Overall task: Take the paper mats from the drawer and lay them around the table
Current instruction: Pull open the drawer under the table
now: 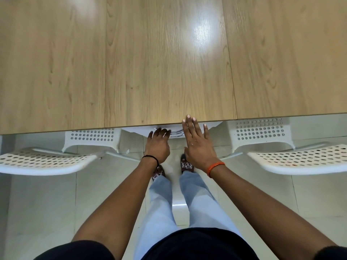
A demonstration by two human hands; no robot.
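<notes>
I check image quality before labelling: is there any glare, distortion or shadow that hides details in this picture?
Head view: a bright glare patch washes out the grain on the table; the wide lens bends the table edge and the chairs; the drawer under the edge lies in shadow, so the left hand fingertips are hard to see; the right hand is sharp.

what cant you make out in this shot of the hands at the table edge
- Paper mats: none visible in the head view; the table overhangs the white drawer.
- Left hand: fingertips curl at the metal handle; whether it grips is unclear.
- Right hand: fingers straight over the table edge; contact can't be judged.
- Both white chairs: cut off by the side edges.
</notes>
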